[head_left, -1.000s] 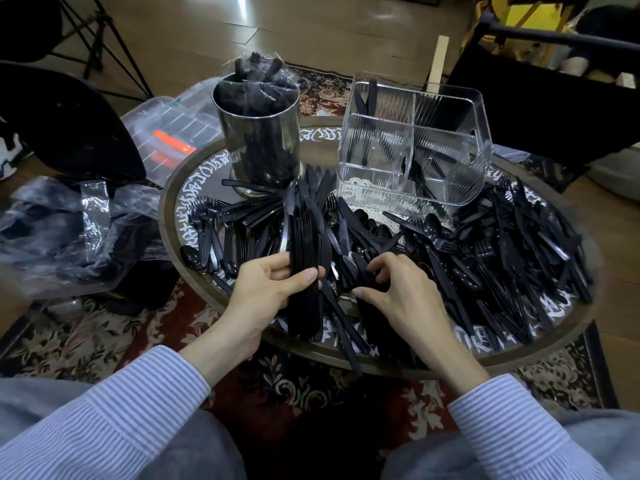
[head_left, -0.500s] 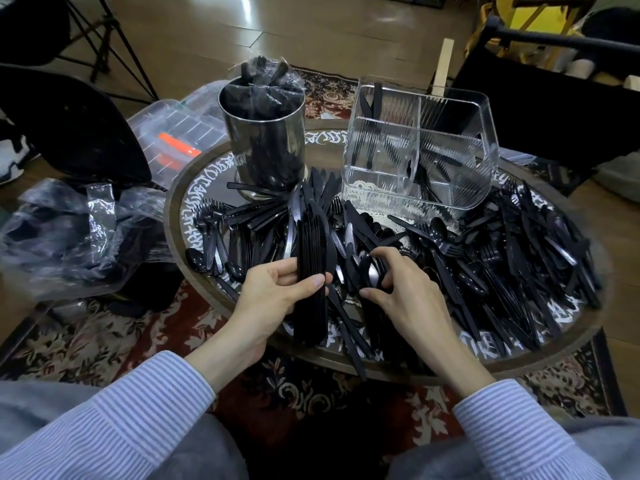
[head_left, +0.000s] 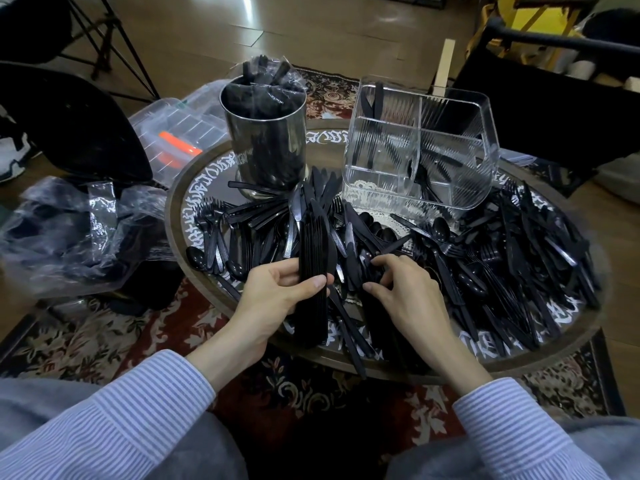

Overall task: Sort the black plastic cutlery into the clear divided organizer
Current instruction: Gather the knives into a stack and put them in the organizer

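So this sort is barely started, judging by how things lie; the clear divided organizer point(head_left: 420, 147) at the back right of the round tray table point(head_left: 346, 362) has only a handful of black pieces standing or leaning in its compartments, and I can't tell which type sits in which section through the ribbed walls; meanwhile the loose cutlery pile point(head_left: 502, 258) covers most of the tabletop, forks, spoons and knives all mixed, so nearly everything is left to do.

The left hand point(head_left: 273, 299) grips a stacked bundle of knives point(head_left: 313, 268), thumb curled across the front and fingers wrapped behind; the bundle's long axis runs pretty much straight away from the person, with the blade ends pointing toward the far side, between the metal canister point(head_left: 266, 140) and the organizer, and the handle ends toward the near rim of the table.

The right hand point(head_left: 405, 296) rests on the heap just beside the bundle, fingers curled down into the pieces; looks like it's pinching or teasing out a piece, but which one I can't make out.

The canister holds more bagged cutlery too.
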